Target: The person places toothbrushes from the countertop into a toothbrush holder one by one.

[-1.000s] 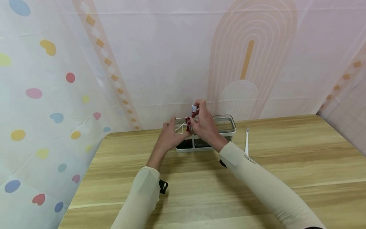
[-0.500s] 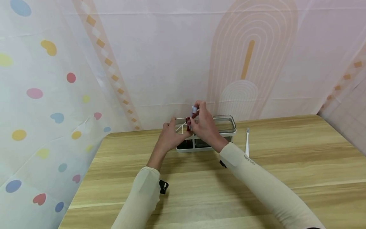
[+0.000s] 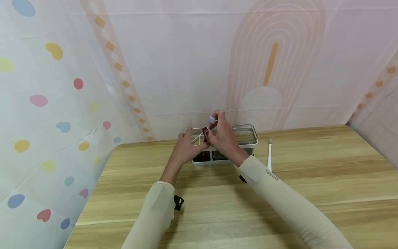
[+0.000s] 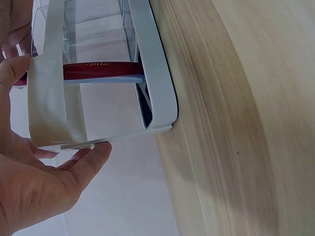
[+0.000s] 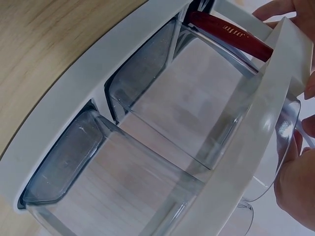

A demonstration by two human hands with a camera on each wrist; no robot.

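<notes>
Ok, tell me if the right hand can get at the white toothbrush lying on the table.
Probably yes: the white toothbrush lies in the open beside the organizer, but the right hand holds a red toothbrush.

- A wooden table with a pale, streaked grain is being shown against a patterned backdrop.
- A clear organizer with a white rim and base is being carried by the table near its far edge; the inside is being divided into compartments.
- A white toothbrush is being left flat on the table just to the right of the organizer, with its head pointing toward the far edge.
</notes>
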